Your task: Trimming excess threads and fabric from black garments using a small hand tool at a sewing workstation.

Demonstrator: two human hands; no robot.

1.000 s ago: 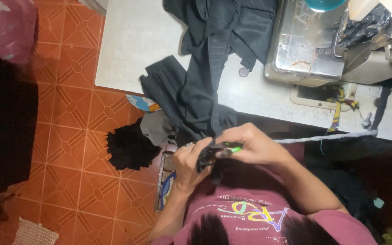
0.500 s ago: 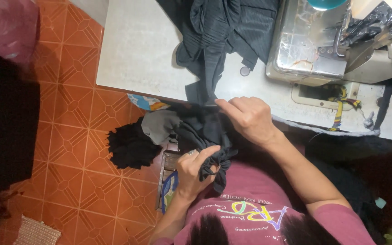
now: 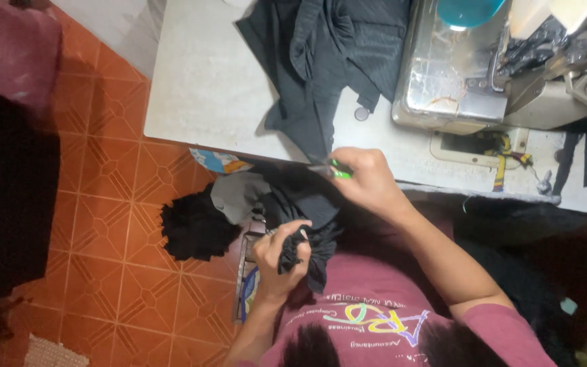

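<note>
Here my left hand [image 3: 281, 257] is bunched tight around a wad of black fabric [image 3: 305, 204] in my lap, while my right hand [image 3: 368, 178] pinches small green-handled snips [image 3: 334, 169] — at the table [image 3: 205, 88] edge, with the sewing machine [image 3: 484, 75] at two o'clock.

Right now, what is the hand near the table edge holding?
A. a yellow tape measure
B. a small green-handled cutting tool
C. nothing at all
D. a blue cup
B: the right hand grips a small green-handled cutting tool at the table edge, while the left hand bunches the dark fabric.
</note>
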